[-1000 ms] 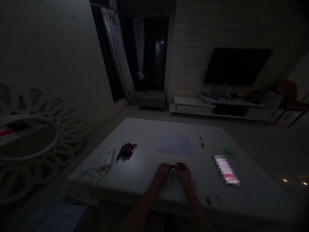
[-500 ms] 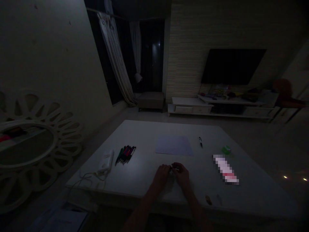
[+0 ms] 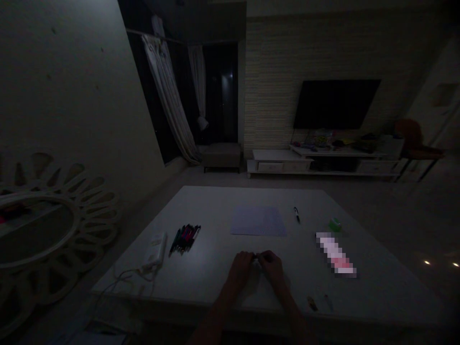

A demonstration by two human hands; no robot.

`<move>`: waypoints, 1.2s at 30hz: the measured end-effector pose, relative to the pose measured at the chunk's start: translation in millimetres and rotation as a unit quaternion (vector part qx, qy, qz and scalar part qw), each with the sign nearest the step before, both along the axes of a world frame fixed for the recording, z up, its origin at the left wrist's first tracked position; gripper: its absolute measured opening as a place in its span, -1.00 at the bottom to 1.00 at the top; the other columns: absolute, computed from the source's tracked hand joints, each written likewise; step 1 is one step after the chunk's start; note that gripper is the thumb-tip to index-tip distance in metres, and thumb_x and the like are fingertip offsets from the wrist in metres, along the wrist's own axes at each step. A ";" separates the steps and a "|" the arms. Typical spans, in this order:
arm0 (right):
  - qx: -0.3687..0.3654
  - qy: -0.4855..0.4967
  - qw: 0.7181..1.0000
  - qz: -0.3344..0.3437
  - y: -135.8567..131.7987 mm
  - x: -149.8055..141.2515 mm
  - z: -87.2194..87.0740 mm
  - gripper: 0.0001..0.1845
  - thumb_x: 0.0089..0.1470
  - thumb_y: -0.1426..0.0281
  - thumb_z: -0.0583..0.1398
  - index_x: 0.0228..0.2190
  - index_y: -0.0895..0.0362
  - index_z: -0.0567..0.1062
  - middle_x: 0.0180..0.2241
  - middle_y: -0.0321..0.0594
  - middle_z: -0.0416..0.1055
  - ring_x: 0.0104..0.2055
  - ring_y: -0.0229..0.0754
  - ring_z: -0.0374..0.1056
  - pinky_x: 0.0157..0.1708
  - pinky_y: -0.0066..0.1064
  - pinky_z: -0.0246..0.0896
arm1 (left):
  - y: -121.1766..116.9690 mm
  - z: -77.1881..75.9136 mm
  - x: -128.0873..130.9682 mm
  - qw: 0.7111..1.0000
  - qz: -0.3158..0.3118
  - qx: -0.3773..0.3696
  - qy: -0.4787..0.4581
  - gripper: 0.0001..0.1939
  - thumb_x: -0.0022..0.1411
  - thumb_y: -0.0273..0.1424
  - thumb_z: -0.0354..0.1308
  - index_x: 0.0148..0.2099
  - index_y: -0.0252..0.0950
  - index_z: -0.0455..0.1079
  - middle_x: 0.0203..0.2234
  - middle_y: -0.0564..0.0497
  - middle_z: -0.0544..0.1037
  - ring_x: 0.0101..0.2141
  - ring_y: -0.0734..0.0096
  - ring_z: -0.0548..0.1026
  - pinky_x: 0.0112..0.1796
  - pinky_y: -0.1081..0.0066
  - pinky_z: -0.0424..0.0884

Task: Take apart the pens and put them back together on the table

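The left hand point(image 3: 241, 270) and right hand point(image 3: 273, 269) meet over the near part of the white table point(image 3: 377, 297), their fingertips point(image 3: 259, 255) pressed together, pinching a small dark piece point(image 3: 255, 257) between them. The room is so dim that it's probably a cap or a small part, but I can't tell which. Because it's so small and mostly hidden by the fingers, a slight loosening of the pinch could drop it. On the pale table it might show, but if it rolled over the near edge, it could be lost in the dark floor below. Farther off lie a paper sheet point(image 3: 258, 221), a lone pen point(image 3: 296, 214) and a green object point(image 3: 335, 225). To the left are a bunch of pens point(image 3: 184, 238) and a white charger point(image 3: 155, 250) with its cord point(image 3: 122, 278), which could snag a sleeve or wrist reaching that way. A blurred packet point(image 3: 336, 255) lies to the right.
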State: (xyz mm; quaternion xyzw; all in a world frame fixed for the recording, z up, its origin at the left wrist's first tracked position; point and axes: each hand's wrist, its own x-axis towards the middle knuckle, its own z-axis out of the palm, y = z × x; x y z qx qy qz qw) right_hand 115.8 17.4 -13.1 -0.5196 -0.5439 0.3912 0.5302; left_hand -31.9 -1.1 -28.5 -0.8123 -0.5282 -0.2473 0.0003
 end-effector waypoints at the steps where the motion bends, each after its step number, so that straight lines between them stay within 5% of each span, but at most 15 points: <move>1: 0.001 -0.002 1.000 -0.003 -0.2 -0.5 0.5 -0.59 -0.17 0.03 0.24 -0.59 0.16 0.47 -0.58 -0.15 0.46 -0.49 -0.12 0.37 -0.46 -0.36 0.27 | 0.1 0.1 0.0 1.000 -0.001 0.006 -0.002 -0.78 0.23 -0.60 -0.05 -0.12 -0.29 0.28 -0.27 -0.03 0.45 -0.26 0.33 0.39 -0.20 0.32 0.32; 5: 0.010 0.016 0.999 0.036 -2.0 -1.6 3.4 -0.56 -0.19 0.01 0.25 -0.48 0.17 0.51 -0.51 -0.14 0.49 -0.46 -0.13 0.39 -0.44 -0.39 0.27 | -0.3 4.4 1.1 1.000 0.003 0.011 -0.003 -0.82 0.24 -0.59 -0.06 -0.16 -0.30 0.30 -0.30 -0.03 0.46 -0.27 0.32 0.40 -0.21 0.30 0.32; 10: -0.007 -0.003 1.000 0.010 -2.6 -1.0 3.6 -0.51 -0.16 -0.04 0.21 -0.62 0.16 0.46 -0.63 -0.19 0.42 -0.55 -0.16 0.34 -0.54 -0.41 0.19 | -1.4 8.8 1.6 1.000 -0.004 0.004 -0.003 -0.82 0.25 -0.58 -0.06 -0.16 -0.30 0.30 -0.32 -0.02 0.45 -0.28 0.33 0.39 -0.23 0.32 0.32; 13: 0.008 0.017 0.999 0.034 -2.4 -1.5 3.4 -0.51 -0.20 -0.04 0.24 -0.49 0.17 0.51 -0.52 -0.14 0.49 -0.48 -0.14 0.38 -0.48 -0.41 0.23 | -0.2 6.5 1.2 1.000 0.009 -0.003 0.001 -0.84 0.25 -0.59 -0.05 -0.17 -0.30 0.30 -0.31 -0.02 0.45 -0.29 0.33 0.39 -0.23 0.32 0.31; 18: -0.004 -0.013 1.000 0.014 -2.7 -1.5 4.4 -0.48 -0.15 -0.07 0.19 -0.65 0.17 0.44 -0.65 -0.17 0.41 -0.55 -0.17 0.32 -0.54 -0.42 0.17 | 1.5 1.6 0.9 1.000 0.009 -0.008 0.006 -0.81 0.24 -0.60 -0.05 -0.14 -0.30 0.29 -0.30 -0.02 0.44 -0.27 0.34 0.37 -0.21 0.32 0.29; 22: 0.016 0.004 0.999 0.051 -3.5 -1.5 4.7 -0.53 -0.15 -0.02 0.21 -0.49 0.17 0.50 -0.52 -0.14 0.49 -0.47 -0.15 0.37 -0.47 -0.41 0.23 | -0.3 1.8 0.5 1.000 0.013 -0.004 -0.014 -0.81 0.23 -0.60 -0.03 -0.15 -0.29 0.29 -0.30 -0.01 0.44 -0.25 0.34 0.36 -0.20 0.34 0.28; 26: 0.004 -0.030 0.999 0.016 -3.1 -1.7 2.8 -0.51 -0.12 -0.04 0.18 -0.63 0.16 0.45 -0.62 -0.16 0.43 -0.53 -0.15 0.34 -0.51 -0.41 0.20 | -1.4 2.7 -0.3 1.000 0.007 0.004 -0.012 -0.80 0.22 -0.60 -0.03 -0.14 -0.28 0.29 -0.30 -0.01 0.44 -0.27 0.34 0.37 -0.20 0.32 0.27; 30: 0.018 0.009 0.999 0.046 -2.5 -1.1 0.4 -0.55 -0.15 0.00 0.23 -0.46 0.16 0.50 -0.50 -0.13 0.50 -0.45 -0.13 0.39 -0.43 -0.39 0.26 | -0.7 3.0 -0.8 1.000 0.014 0.007 -0.009 -0.81 0.23 -0.58 -0.03 -0.14 -0.28 0.29 -0.30 -0.01 0.44 -0.27 0.34 0.37 -0.22 0.33 0.28; 36: 0.022 0.009 0.999 0.031 -3.7 0.0 0.1 -0.54 -0.13 -0.01 0.20 -0.50 0.17 0.49 -0.56 -0.16 0.46 -0.51 -0.16 0.35 -0.50 -0.41 0.22 | 2.6 -1.4 -1.4 1.000 0.013 0.020 0.000 -0.83 0.23 -0.60 -0.04 -0.19 -0.28 0.29 -0.33 0.00 0.44 -0.29 0.34 0.37 -0.23 0.33 0.29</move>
